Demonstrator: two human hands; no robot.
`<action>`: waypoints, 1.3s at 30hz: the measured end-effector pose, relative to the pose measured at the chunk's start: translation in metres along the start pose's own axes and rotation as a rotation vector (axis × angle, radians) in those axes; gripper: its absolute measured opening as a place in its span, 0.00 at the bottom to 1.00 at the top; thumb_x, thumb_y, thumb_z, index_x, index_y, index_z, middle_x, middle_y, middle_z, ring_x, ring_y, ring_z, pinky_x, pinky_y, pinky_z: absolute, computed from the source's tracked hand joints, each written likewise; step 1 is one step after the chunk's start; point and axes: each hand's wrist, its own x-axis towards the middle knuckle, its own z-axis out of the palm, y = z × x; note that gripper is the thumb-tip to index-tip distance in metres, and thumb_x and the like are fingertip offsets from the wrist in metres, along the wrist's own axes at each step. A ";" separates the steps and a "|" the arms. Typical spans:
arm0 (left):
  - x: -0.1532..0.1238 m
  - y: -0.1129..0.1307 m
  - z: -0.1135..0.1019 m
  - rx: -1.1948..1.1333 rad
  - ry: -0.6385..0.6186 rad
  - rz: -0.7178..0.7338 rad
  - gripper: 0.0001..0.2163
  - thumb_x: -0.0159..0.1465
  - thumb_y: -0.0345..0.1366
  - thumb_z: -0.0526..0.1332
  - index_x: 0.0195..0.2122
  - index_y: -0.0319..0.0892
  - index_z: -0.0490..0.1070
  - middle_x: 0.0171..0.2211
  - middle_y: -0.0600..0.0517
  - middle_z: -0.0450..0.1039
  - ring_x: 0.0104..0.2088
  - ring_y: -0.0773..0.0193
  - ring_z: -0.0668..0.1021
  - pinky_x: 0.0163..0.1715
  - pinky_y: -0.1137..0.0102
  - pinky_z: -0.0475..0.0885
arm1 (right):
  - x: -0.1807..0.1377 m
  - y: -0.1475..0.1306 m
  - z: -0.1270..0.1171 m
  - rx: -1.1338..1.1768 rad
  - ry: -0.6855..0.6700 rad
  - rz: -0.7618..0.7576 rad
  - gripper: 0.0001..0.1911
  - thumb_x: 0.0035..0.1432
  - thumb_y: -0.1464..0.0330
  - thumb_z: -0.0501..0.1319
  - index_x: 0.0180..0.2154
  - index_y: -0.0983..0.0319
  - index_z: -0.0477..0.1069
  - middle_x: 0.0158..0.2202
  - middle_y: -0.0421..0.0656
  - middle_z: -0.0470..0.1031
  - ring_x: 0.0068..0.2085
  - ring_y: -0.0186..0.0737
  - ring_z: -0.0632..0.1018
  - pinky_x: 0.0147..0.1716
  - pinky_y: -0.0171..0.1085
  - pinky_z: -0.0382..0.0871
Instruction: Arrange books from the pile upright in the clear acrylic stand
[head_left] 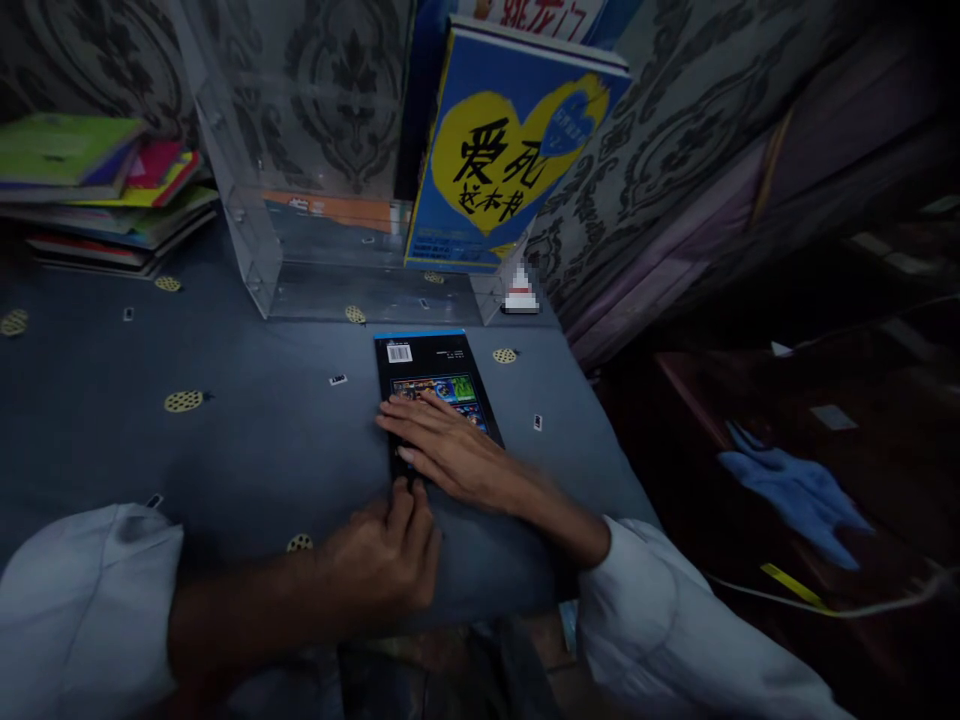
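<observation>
Loose, creased, whitish sleeves [94, 605], wide-ended and plain

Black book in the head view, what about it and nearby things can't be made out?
Black book, lower cover: head view, hidden by the right hand.
Small print beside the barcode: head view, too small.
Red-lettered cover, top: head view, cut off by upper edge.
White object: head view, pixelated.

Rests the right hand [454, 448] flat on a black book [429, 358], pinching its near end with the left hand [401, 550]. Has a grey cloth [255, 440] underneath, a clear rack [238, 215] ahead with a blue book [491, 165] standing at its right end, and stacked books [82, 185] at left.
</observation>
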 end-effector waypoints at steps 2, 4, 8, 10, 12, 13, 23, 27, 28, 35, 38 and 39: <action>0.000 0.001 0.000 0.001 0.014 -0.008 0.07 0.66 0.31 0.59 0.37 0.32 0.74 0.42 0.31 0.81 0.40 0.47 0.83 0.28 0.66 0.73 | 0.010 0.008 -0.001 -0.009 -0.014 0.014 0.22 0.74 0.67 0.52 0.66 0.59 0.63 0.68 0.47 0.66 0.71 0.40 0.62 0.71 0.54 0.54; 0.001 0.001 0.000 -0.006 0.017 -0.003 0.07 0.65 0.32 0.59 0.37 0.32 0.74 0.42 0.31 0.81 0.39 0.46 0.84 0.27 0.66 0.73 | 0.021 0.016 -0.002 -0.027 -0.012 0.026 0.22 0.73 0.67 0.52 0.66 0.58 0.63 0.68 0.47 0.65 0.71 0.40 0.62 0.70 0.54 0.55; 0.002 0.003 0.002 0.002 0.049 -0.026 0.07 0.64 0.33 0.60 0.37 0.33 0.74 0.41 0.31 0.81 0.38 0.45 0.84 0.27 0.65 0.74 | 0.041 0.039 0.000 -0.090 0.027 0.062 0.23 0.73 0.65 0.54 0.65 0.60 0.64 0.70 0.50 0.63 0.71 0.43 0.61 0.70 0.55 0.55; 0.002 0.004 0.005 0.004 0.072 -0.044 0.08 0.64 0.33 0.60 0.37 0.33 0.74 0.41 0.31 0.81 0.38 0.45 0.85 0.27 0.64 0.75 | 0.048 0.051 0.000 -0.122 0.053 0.104 0.24 0.73 0.64 0.54 0.66 0.63 0.64 0.70 0.53 0.62 0.72 0.45 0.60 0.70 0.56 0.55; 0.002 0.005 0.008 0.010 0.099 -0.050 0.07 0.63 0.33 0.60 0.37 0.33 0.74 0.41 0.32 0.82 0.37 0.46 0.85 0.26 0.65 0.74 | 0.050 0.064 -0.002 -0.149 0.090 0.160 0.25 0.73 0.63 0.54 0.66 0.66 0.63 0.69 0.56 0.63 0.71 0.49 0.61 0.70 0.57 0.55; 0.001 0.005 0.009 0.013 0.109 -0.049 0.07 0.63 0.32 0.60 0.37 0.33 0.74 0.40 0.32 0.82 0.37 0.46 0.85 0.26 0.65 0.75 | 0.048 0.071 -0.003 -0.160 0.114 0.192 0.26 0.73 0.62 0.53 0.66 0.67 0.63 0.69 0.57 0.63 0.71 0.50 0.61 0.69 0.58 0.56; -0.001 0.002 0.008 0.028 0.086 -0.008 0.06 0.66 0.30 0.57 0.38 0.33 0.73 0.42 0.32 0.81 0.39 0.48 0.83 0.28 0.66 0.74 | -0.008 0.086 0.002 -0.205 0.284 0.445 0.28 0.73 0.61 0.49 0.68 0.69 0.60 0.70 0.60 0.60 0.70 0.54 0.63 0.68 0.60 0.58; 0.003 -0.008 0.005 -0.078 0.035 -0.012 0.06 0.68 0.30 0.56 0.38 0.36 0.73 0.40 0.38 0.81 0.38 0.52 0.82 0.26 0.68 0.73 | -0.028 0.062 0.009 -0.220 0.262 0.452 0.29 0.74 0.60 0.49 0.70 0.65 0.57 0.70 0.57 0.59 0.71 0.51 0.61 0.69 0.60 0.57; 0.005 -0.012 0.006 -0.117 0.018 -0.024 0.06 0.68 0.30 0.56 0.38 0.37 0.72 0.38 0.40 0.81 0.37 0.54 0.82 0.26 0.69 0.73 | -0.033 0.056 0.011 -0.223 0.261 0.453 0.29 0.74 0.60 0.49 0.70 0.65 0.57 0.71 0.56 0.59 0.71 0.51 0.61 0.69 0.59 0.57; 0.011 -0.049 0.034 -0.412 0.026 -0.080 0.19 0.74 0.43 0.54 0.61 0.37 0.66 0.57 0.41 0.74 0.59 0.53 0.76 0.60 0.56 0.70 | -0.061 0.032 0.027 -0.280 0.324 0.403 0.30 0.73 0.62 0.50 0.72 0.62 0.51 0.71 0.54 0.59 0.72 0.51 0.60 0.67 0.58 0.62; 0.012 -0.068 0.049 -0.504 -0.069 -0.138 0.27 0.75 0.49 0.50 0.69 0.39 0.56 0.69 0.42 0.61 0.70 0.55 0.63 0.69 0.56 0.59 | -0.065 0.029 0.029 -0.297 0.329 0.378 0.31 0.73 0.63 0.51 0.73 0.62 0.49 0.71 0.55 0.59 0.72 0.51 0.60 0.67 0.58 0.63; 0.013 -0.074 0.053 -0.521 -0.102 -0.159 0.28 0.75 0.51 0.49 0.71 0.39 0.54 0.71 0.42 0.57 0.71 0.56 0.60 0.70 0.55 0.56 | -0.065 0.029 0.029 -0.301 0.324 0.375 0.31 0.73 0.63 0.51 0.73 0.63 0.49 0.71 0.55 0.59 0.72 0.51 0.60 0.67 0.58 0.63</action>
